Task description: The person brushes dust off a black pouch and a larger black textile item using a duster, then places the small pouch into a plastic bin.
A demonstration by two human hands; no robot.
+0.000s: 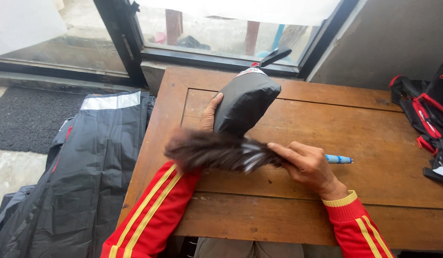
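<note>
Hands are working together on a dark grey folded bundle (245,102) that is standing tilted over the middle of the wooden counter (364,138), its narrow top, with a black strap or tab sticking out, leaning toward the far window (216,33). The left hand (211,113) is gripping the bundle from its left side, thumb showing against the fabric, apparently propping it up off the wood so the lower end can be reached. That lower end is trailing into a blurred dark piece of cloth (216,152), streaked with pale marks, stretching across the near middle of the counter; the blur suggests it is moving fast. The right hand (305,165) is lying on the right end of this cloth, fingers (286,150) pressing on it; whether they are actually clenching the fabric or only pinning it down I cannot tell. Just beyond that hand a blue pen (339,159) is lying on the wood, partly hidden behind the knuckles. Both arms are wearing red sleeves with yellow stripes. At the left, off the counter's edge, dark rainwear with a reflective silver band (95,157) is hanging draped, and at the far right a black and red garment (429,114) is lying heaped on the counter's edge.
</note>
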